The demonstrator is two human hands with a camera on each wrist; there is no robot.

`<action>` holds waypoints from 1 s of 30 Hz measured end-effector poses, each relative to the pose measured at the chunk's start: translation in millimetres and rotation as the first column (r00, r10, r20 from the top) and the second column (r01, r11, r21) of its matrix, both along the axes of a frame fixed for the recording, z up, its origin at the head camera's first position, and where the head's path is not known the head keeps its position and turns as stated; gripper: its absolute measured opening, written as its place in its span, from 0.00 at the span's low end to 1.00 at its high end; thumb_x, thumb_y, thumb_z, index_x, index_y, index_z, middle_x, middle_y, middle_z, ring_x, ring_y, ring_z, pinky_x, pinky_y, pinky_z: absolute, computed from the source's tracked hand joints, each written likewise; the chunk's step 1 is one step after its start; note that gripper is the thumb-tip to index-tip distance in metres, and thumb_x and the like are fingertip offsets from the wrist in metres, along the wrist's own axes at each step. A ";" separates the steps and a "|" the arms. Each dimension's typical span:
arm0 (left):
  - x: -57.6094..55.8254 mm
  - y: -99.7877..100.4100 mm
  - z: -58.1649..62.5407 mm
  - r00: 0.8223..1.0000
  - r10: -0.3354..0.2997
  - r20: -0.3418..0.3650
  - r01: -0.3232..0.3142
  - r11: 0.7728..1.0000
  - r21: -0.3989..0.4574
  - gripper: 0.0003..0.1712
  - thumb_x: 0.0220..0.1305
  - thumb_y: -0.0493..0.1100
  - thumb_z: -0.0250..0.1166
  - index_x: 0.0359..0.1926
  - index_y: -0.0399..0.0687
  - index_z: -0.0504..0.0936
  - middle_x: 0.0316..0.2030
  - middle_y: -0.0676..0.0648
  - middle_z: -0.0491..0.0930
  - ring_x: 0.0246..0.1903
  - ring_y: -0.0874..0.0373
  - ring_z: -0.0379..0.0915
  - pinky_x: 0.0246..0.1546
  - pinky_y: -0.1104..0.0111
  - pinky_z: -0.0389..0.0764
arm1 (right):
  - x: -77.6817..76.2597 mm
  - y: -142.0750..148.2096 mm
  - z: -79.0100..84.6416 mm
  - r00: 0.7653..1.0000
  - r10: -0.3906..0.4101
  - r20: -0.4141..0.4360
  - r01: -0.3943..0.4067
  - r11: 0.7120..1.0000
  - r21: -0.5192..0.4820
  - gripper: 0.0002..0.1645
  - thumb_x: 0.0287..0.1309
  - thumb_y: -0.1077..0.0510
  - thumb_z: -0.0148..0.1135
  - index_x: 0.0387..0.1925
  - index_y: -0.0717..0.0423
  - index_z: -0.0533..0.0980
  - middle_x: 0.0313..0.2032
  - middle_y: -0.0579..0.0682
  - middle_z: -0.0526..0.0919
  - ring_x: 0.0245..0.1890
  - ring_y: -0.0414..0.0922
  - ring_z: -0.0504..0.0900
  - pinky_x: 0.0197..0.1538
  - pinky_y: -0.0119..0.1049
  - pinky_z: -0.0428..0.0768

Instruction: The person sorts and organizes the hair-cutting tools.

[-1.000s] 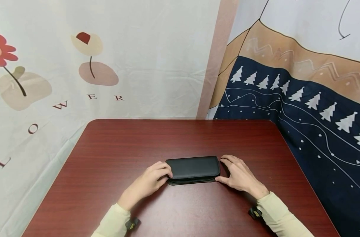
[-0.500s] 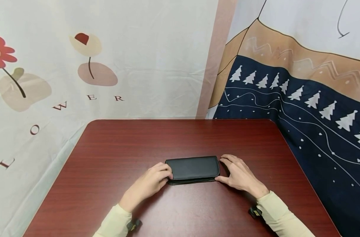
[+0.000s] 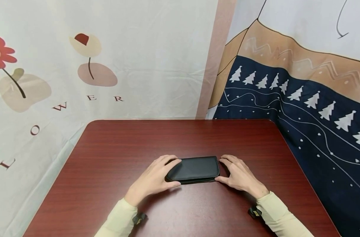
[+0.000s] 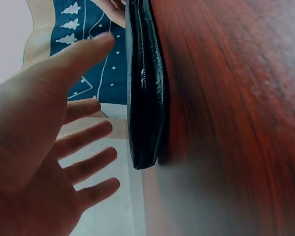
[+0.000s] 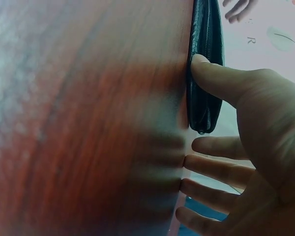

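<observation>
A long black zippered case [image 3: 196, 168] lies flat on the table, its zipper side facing the near edge. My left hand [image 3: 154, 176] is at the case's left end, thumb and fingers spread with a gap between them. In the left wrist view that hand [image 4: 49, 137] stands off the zippered edge, its fingers extended. At the right end is my right hand [image 3: 240, 174]. Its thumb [image 5: 221, 78] touches the zippered edge in the right wrist view, while the other fingers [image 5: 216, 167] stretch out past the case's end.
A dark red wooden table [image 3: 123, 141] with rounded far corners bears the case. Behind it hangs a pale curtain [image 3: 156, 49] with flower prints, and at right a navy cloth [image 3: 286, 108] with white trees. Each wrist wears a small black device [image 3: 255, 212].
My left hand has let go of the case's left end and spread its fingers, shifting slightly right over that end. The right hand and the case have stayed in place.
</observation>
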State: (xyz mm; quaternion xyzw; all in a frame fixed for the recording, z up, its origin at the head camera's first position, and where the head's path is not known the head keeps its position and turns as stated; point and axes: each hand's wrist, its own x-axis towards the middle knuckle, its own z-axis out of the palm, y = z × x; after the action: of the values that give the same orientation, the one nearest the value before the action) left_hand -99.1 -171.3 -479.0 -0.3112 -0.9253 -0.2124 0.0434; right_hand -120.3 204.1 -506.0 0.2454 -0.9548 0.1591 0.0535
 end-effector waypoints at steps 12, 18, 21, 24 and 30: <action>-13.8 9.2 -6.5 0.990 -0.006 0.144 0.018 0.996 -0.085 0.58 0.60 0.63 0.86 0.82 0.42 0.73 0.78 0.37 0.76 0.76 0.37 0.75 0.77 0.40 0.78 | 0.1 0.8 -1.8 1.000 0.002 -0.008 -0.002 1.000 -0.008 0.45 0.53 0.41 0.89 0.64 0.63 0.85 0.66 0.61 0.86 0.68 0.63 0.85 0.66 0.67 0.85; -18.1 9.8 -10.7 0.987 -0.004 0.160 0.018 0.996 -0.085 0.51 0.65 0.56 0.83 0.81 0.38 0.74 0.77 0.37 0.77 0.75 0.37 0.76 0.75 0.42 0.79 | -0.4 0.6 -2.0 1.000 -0.002 -0.002 0.002 1.000 -0.002 0.46 0.53 0.40 0.89 0.65 0.63 0.85 0.67 0.61 0.86 0.69 0.63 0.85 0.67 0.66 0.85; -18.5 9.7 -10.5 0.986 0.003 0.168 0.013 0.996 -0.092 0.51 0.65 0.55 0.84 0.81 0.38 0.75 0.77 0.37 0.77 0.75 0.37 0.76 0.76 0.43 0.80 | -0.6 1.0 -1.6 1.000 -0.006 0.013 0.006 1.000 0.004 0.47 0.53 0.40 0.89 0.66 0.63 0.84 0.67 0.61 0.86 0.70 0.63 0.84 0.68 0.66 0.85; -18.3 10.2 -9.7 0.988 -0.001 0.155 0.016 0.995 -0.096 0.50 0.64 0.55 0.84 0.80 0.38 0.75 0.76 0.37 0.78 0.74 0.37 0.77 0.75 0.44 0.80 | -0.5 1.2 -1.6 1.000 -0.010 0.018 0.010 1.000 0.007 0.47 0.54 0.39 0.89 0.66 0.63 0.84 0.68 0.61 0.86 0.71 0.62 0.84 0.69 0.66 0.84; -16.7 11.1 -7.7 0.991 -0.009 0.135 0.022 0.995 -0.098 0.50 0.63 0.53 0.85 0.79 0.36 0.76 0.75 0.36 0.79 0.72 0.36 0.78 0.74 0.45 0.81 | 1.3 2.1 2.3 0.998 -0.003 0.062 0.004 1.000 -0.021 0.45 0.57 0.39 0.87 0.68 0.61 0.84 0.69 0.60 0.85 0.71 0.62 0.84 0.70 0.67 0.83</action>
State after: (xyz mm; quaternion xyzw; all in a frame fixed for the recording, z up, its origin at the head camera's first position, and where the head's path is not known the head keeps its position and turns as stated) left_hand -115.9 -160.2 -486.7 -0.3053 -0.9330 -0.1868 -0.0362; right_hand -119.0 206.2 -503.6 0.2381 -0.9547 0.1766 0.0267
